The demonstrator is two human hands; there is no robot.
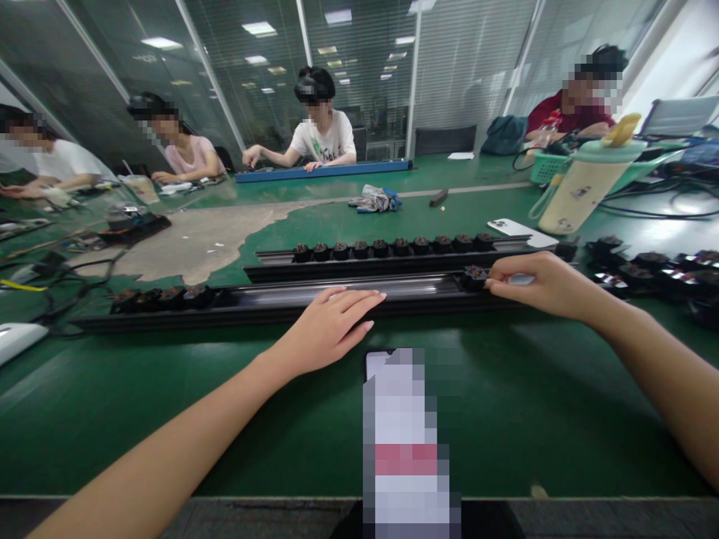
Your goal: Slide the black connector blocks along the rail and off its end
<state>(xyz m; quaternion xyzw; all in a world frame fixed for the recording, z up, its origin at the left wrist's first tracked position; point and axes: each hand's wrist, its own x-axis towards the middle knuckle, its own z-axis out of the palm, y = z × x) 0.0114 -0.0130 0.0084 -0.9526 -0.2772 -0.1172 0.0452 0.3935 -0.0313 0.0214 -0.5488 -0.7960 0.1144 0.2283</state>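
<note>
A long black channel rail lies across the green table in front of me. Several black socket modules sit in its left end, and the middle of its track is bare. My left hand rests on the front edge of this rail, palm down with fingers stretched out. At the rail's right end my right hand pinches one black socket module by its right side. That module sits at or just above the track; I cannot tell which. Behind lies a second rail with a row of similar modules.
Loose socket modules are heaped at the right. A white phone and a cream tumbler stand beyond my right hand. Crumpled gloves lie farther back. Several people sit across the table, one with a blue rail.
</note>
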